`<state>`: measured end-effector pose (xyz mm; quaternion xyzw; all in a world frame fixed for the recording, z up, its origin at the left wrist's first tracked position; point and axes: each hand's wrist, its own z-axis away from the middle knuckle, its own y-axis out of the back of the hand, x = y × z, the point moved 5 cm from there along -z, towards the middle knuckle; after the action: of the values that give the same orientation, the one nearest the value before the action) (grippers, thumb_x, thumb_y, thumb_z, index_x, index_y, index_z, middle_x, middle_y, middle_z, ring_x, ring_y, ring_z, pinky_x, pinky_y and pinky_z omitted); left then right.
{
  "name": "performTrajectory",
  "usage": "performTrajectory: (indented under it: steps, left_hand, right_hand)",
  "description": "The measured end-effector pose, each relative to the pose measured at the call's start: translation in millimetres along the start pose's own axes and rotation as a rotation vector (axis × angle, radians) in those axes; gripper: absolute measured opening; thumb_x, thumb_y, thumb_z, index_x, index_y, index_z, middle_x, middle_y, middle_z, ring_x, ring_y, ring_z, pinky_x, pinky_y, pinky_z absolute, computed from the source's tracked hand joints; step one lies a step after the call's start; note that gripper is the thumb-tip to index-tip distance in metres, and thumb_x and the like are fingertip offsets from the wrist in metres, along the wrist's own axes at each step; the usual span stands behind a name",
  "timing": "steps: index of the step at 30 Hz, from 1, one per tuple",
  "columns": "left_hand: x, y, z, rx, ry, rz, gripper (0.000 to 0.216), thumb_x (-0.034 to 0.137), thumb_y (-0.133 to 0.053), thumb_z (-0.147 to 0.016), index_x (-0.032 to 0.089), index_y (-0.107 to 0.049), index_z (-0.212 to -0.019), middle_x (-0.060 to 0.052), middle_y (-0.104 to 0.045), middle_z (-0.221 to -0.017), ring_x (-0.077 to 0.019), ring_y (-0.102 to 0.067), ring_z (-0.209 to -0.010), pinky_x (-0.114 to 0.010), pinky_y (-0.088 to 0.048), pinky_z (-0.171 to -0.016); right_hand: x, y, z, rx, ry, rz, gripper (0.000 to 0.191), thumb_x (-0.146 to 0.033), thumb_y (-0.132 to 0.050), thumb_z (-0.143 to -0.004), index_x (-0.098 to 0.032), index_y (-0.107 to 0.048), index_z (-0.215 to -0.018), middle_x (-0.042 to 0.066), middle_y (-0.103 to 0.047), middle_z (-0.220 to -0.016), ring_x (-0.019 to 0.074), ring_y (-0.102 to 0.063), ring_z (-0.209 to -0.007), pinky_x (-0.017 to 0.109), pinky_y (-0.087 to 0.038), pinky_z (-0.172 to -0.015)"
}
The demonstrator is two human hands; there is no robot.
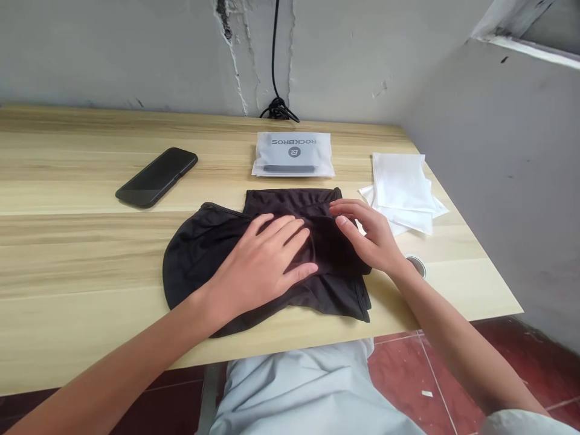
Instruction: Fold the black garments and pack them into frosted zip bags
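Black stretch fabric (194, 266) lies folded and bunched in the middle of the pale wood-grain table (67, 163), closer to the near edge than the far one, with a rounded part spreading left and hemmed edges showing at far and near right.

From the head view, the left hand (258, 266) lies flat and palm down on the fabric, its fingers spread and not gripping. The right hand (367, 235) rests on the fabric's right side, fingers curved over the far fold and thumb held apart from them, with no pinch visible. The two hands are apart, though just beside each other.

Left of the far area, a black smartphone (156, 177) lies face up at a slant. Straight ahead near the far edge sits a translucent ROCKBROS packet (293, 154), its lettering upside down from this view. To the right lies a loose stack of white sheets (401, 193), just beyond the right hand. A round metal grommet (415, 266) is set in the table beside that hand.

Past the far edge, a black cable (277, 107) is coiled against a cracked grey wall (136, 54). Below the near edge show light grey trousers (308, 393) and a red tiled floor (408, 374).
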<state>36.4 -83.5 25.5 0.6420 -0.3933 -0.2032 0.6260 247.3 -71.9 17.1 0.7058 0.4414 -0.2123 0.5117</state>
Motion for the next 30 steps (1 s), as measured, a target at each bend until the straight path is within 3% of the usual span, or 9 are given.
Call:
performTrajectory:
  steps: [3,6,11,13,15,18,20,24,30]
  left_hand:
    - [-15,-9,7,-0.051,0.042,-0.025,0.058,0.054,-0.051,-0.105,0.027,-0.054,-0.157,-0.01,-0.051,-0.165,-0.0342,-0.038,-0.158,-0.059,-0.02,-0.132]
    - [-28,-13,9,-0.118,0.058,-0.031,0.059,0.054,-0.051,-0.105,0.031,-0.05,-0.16,-0.005,-0.045,-0.169,-0.0313,-0.032,-0.161,-0.057,-0.018,-0.133]
    - [-39,10,19,-0.049,0.089,-0.035,0.055,0.053,-0.051,-0.105,0.03,-0.055,-0.154,-0.007,-0.047,-0.168,-0.0325,-0.04,-0.157,-0.057,-0.021,-0.132]
    - [-47,27,28,0.105,0.252,-0.075,0.05,0.054,-0.052,-0.103,0.026,-0.062,-0.143,-0.011,-0.059,-0.155,-0.0339,-0.055,-0.143,-0.054,-0.035,-0.125]
    - [-60,36,40,0.17,0.512,-0.119,0.046,0.063,-0.056,-0.097,0.024,-0.07,-0.118,-0.013,-0.074,-0.124,-0.0359,-0.069,-0.116,-0.052,-0.051,-0.104]
    - [-74,31,53,-0.014,0.769,-0.097,0.052,0.078,-0.064,-0.083,0.026,-0.067,-0.089,-0.008,-0.073,-0.079,-0.0333,-0.071,-0.076,-0.046,-0.053,-0.071]
    - [-75,29,54,-0.039,0.781,-0.073,0.053,0.079,-0.066,-0.08,0.027,-0.065,-0.087,-0.006,-0.073,-0.074,-0.0308,-0.069,-0.068,-0.041,-0.049,-0.064]
    - [-73,35,48,0.079,0.735,-0.106,0.054,0.078,-0.069,-0.078,0.028,-0.07,-0.097,-0.006,-0.077,-0.08,-0.0315,-0.071,-0.07,-0.04,-0.047,-0.062]
    - [-67,32,40,-0.029,0.903,-0.031,0.048,0.074,-0.065,-0.082,0.026,-0.065,-0.09,-0.009,-0.077,-0.092,-0.0362,-0.072,-0.088,-0.043,-0.05,-0.07]
  right_hand:
    - [-4,0,2,-0.014,0.02,0.002,0.028,-0.046,-0.054,-0.108,-0.027,-0.073,-0.117,0.01,-0.075,-0.125,0.0288,-0.07,-0.12,0.047,-0.059,-0.103]
    - [-4,-2,3,-0.04,0.03,0.004,0.026,-0.044,-0.054,-0.108,-0.027,-0.072,-0.116,0.009,-0.076,-0.125,0.0281,-0.071,-0.117,0.046,-0.06,-0.101]
    - [-2,-4,3,-0.059,0.032,0.024,0.022,-0.039,-0.057,-0.107,-0.026,-0.072,-0.117,0.008,-0.076,-0.123,0.0265,-0.073,-0.109,0.043,-0.062,-0.093]
    - [-2,-2,2,-0.045,0.039,0.025,0.02,-0.037,-0.058,-0.106,-0.026,-0.072,-0.116,0.007,-0.076,-0.122,0.0263,-0.073,-0.109,0.043,-0.061,-0.095]
    - [-2,0,2,-0.025,0.035,0.018,0.019,-0.037,-0.058,-0.106,-0.026,-0.072,-0.114,0.007,-0.077,-0.121,0.0267,-0.073,-0.109,0.044,-0.061,-0.097]
    - [-1,3,1,-0.003,0.011,0.012,0.019,-0.038,-0.059,-0.105,-0.027,-0.072,-0.114,0.007,-0.077,-0.119,0.0272,-0.073,-0.109,0.044,-0.062,-0.094]
    - [-2,4,2,0.004,0.011,0.014,0.019,-0.038,-0.059,-0.105,-0.027,-0.073,-0.113,0.007,-0.077,-0.118,0.0271,-0.073,-0.108,0.043,-0.063,-0.092]
    - [-3,2,2,0.0,0.055,0.016,0.016,-0.032,-0.06,-0.104,-0.026,-0.072,-0.112,0.006,-0.078,-0.116,0.0253,-0.073,-0.106,0.041,-0.061,-0.094]
    - [-5,0,2,0.0,0.095,0.005,0.013,-0.024,-0.061,-0.102,-0.024,-0.072,-0.109,0.007,-0.078,-0.114,0.0251,-0.074,-0.104,0.04,-0.06,-0.092]
